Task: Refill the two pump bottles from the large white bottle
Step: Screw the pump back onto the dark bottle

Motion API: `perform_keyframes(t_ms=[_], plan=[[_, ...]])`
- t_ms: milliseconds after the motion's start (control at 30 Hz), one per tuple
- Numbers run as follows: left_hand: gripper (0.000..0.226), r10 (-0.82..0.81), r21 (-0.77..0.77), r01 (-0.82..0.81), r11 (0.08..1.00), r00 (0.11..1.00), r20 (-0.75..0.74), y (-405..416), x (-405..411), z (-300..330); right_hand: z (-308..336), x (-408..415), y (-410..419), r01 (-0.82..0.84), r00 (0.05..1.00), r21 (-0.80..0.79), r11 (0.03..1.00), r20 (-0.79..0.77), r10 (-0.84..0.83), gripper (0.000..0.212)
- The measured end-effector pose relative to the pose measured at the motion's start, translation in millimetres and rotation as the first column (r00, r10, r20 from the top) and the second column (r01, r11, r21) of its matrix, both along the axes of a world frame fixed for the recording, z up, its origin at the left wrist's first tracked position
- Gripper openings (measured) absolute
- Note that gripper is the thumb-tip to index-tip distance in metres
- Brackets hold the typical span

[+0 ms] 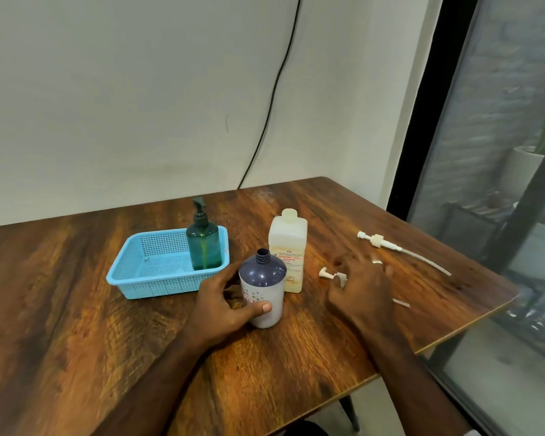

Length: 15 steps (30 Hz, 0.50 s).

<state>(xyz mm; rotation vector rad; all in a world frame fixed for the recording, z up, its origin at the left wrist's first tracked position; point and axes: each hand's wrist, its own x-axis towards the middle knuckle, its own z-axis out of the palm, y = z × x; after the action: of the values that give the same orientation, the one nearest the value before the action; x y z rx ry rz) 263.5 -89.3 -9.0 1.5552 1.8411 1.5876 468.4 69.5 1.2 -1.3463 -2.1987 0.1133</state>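
head view: three bottles [261, 291] (one basketed), two loose pumps [376, 240].

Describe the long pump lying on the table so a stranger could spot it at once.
Start at the wooden table and go to its right edge by the window. The long pump lies flat there, beyond the right hand. Unlike the small pump near the white bottle, it trails a long tube.
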Motion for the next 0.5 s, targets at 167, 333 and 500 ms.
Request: perform_keyframes(t_ms=[167,333,500], plan=[[0.072,0.008,0.007,-0.008,1.000,1.000,0.004,-1.4,1.3,-1.1,0.3,-0.4,-2.3,0.052,0.989,-0.129,0.990,0.141,-0.034,0.057],[0.075,0.005,0.005,-0.005,1.000,1.000,-0.003,-1.1,1.2,-3.6,-0.6,-4.1,-4.7,0.036,0.993,-0.113,0.993,0.114,-0.023,0.047],[0.077,0.011,0.011,-0.011,1.000,1.000,-0.005,-3.0,1.7,-2.0,-4.9,-5.3,-9.5,0.003,0.991,0.016,1.000,-0.131,-0.001,0.041]])
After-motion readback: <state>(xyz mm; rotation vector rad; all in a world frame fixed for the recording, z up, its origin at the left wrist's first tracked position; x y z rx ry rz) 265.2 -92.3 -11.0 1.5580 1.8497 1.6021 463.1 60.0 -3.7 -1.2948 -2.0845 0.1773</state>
